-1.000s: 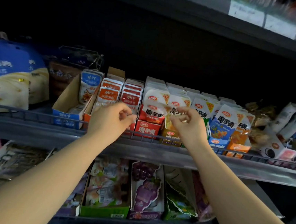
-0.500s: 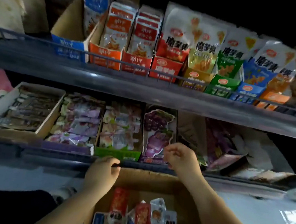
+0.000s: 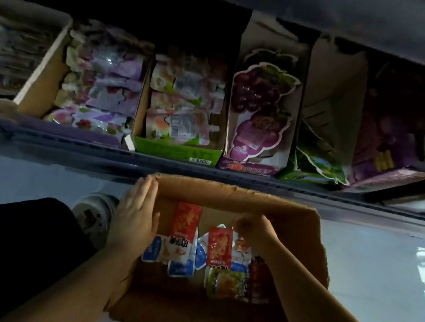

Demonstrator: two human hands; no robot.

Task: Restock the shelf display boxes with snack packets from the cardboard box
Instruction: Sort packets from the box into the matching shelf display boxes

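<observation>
While we are looking down past our own forearms, a dark shelf (image 3: 78, 145) is running across the upper view, carrying display boxes (image 3: 176, 149) of pouches side by side. Just below it an open cardboard box (image 3: 229, 191) is lying, with red, blue and white snack packets (image 3: 185, 220) loose inside. Our left hand (image 3: 135, 221) is pressing flat, fingers straight, against the box's left wall. Our right hand (image 3: 254, 229) is hovering curled over the packets; we cannot tell whether it is gripping one.

One cardboard box (image 3: 231, 192), two hands (image 3: 135, 222) (image 3: 254, 231)
</observation>
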